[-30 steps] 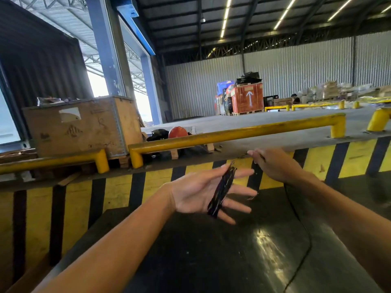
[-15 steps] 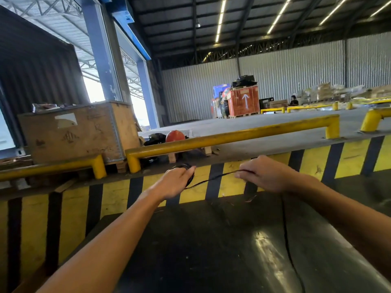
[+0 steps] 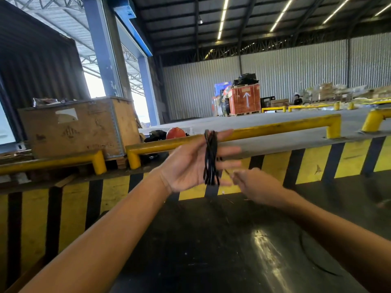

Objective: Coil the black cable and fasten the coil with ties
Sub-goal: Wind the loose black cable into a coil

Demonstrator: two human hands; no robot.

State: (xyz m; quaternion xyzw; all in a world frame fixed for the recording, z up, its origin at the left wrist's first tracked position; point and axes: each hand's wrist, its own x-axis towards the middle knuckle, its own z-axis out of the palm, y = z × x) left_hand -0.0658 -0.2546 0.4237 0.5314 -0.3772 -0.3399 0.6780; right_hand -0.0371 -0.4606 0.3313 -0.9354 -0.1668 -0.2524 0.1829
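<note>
Black cable (image 3: 211, 157): looped in several turns around the spread fingers of the left hand (image 3: 190, 166), palm up, fingers extended, raised above the dark glossy surface (image 3: 211, 250). Right hand (image 3: 257, 186) just beside and below the loops, fingers pinched on a thin strand; blurred. More cable lying curved on the surface at lower right. Beyond: yellow-and-black striped barrier (image 3: 306, 166), yellow rail (image 3: 264, 130), wooden crate (image 3: 78, 127) at left, red crate (image 3: 245, 99) far off, corrugated metal walls, strip lights overhead, daylight through the open bay.
</note>
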